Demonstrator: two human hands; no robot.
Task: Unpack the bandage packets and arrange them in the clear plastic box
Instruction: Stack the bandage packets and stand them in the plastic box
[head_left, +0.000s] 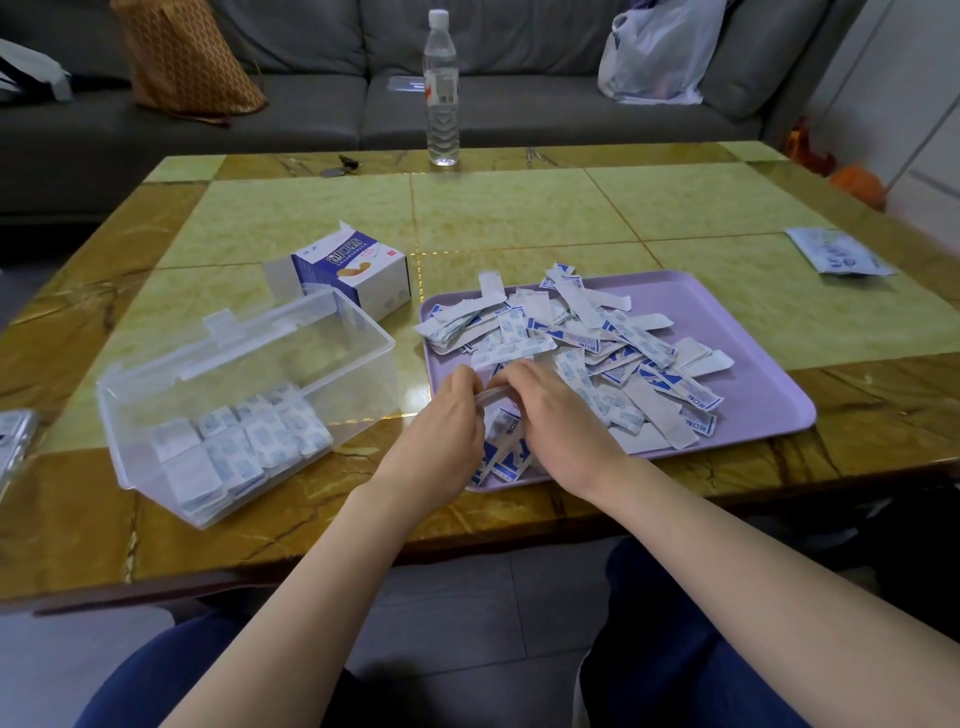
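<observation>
My left hand and my right hand meet over the near-left corner of the flat lilac plastic tray, at about 7 o'clock on it. The fingers of both hands are closed on 1 thin pale strip stretched between them, which I judge to be a bandage or its paper wrapper being pulled apart.

To do this step well, I should pinch close to the seam with both thumbs and peel evenly, so the paper splits and not the pad. I should keep the work low over the tray, so scraps fall onto the heap of white-and-blue paper bandage packets and not onto the green and brown marble-patterned bench. The freed piece then goes to the clear plastic box with its hinged lid open, at 9 o'clock from my hands, laid flat beside the rows of small white-and-blue pieces already in its near end.

My hands cover the strip's middle, so I cannot tell whether it is already open. In the heap, full packets and empty wrappers look alike. The print on the white-and-blue cardboard carton behind the box is too small to read. A flat printed packet lies at 2 o'clock, contents unclear.
</observation>
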